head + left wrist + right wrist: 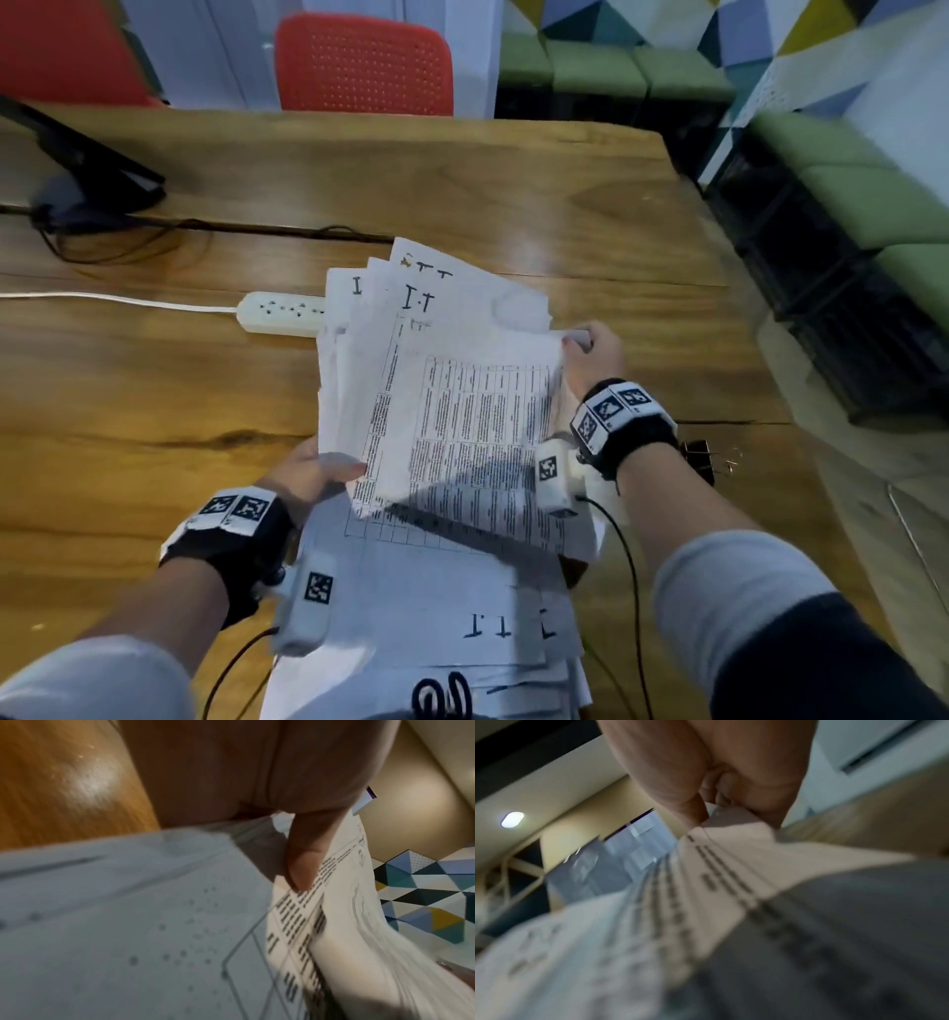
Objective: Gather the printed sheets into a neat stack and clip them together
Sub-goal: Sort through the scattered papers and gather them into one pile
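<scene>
Printed sheets (462,411), white paper with ruled tables of small black text and big hand-drawn marks near their far ends, are held fanned and uneven above the middle of the wooden table (513,180). Their far corners splay out in several layers, and one top corner curls softly. More white sheets (436,591) lie loose beneath them at the table's near edge, thin and slightly creased, some with black marker strokes.

The left hand (308,473) grips the fan at its near left corner, thumb pressed flat on the printed face and fingers hidden underneath; the left wrist view shows the thumb (306,862) lying across the table lines of the top page. The right hand (595,354) pinches the far right corner of the top sheet, fingers curled tight around a small fold of paper, and the right wrist view shows that corner caught between thumb and fingers.

A black binder clip (701,457) with wire handles sits near the table's right edge, just beside the right wrist. A white plastic power strip (280,313) lies on the glossy, grained wood to the left of the fan, partly under its edge. A red perforated chair (364,64) stands behind the far edge.
</scene>
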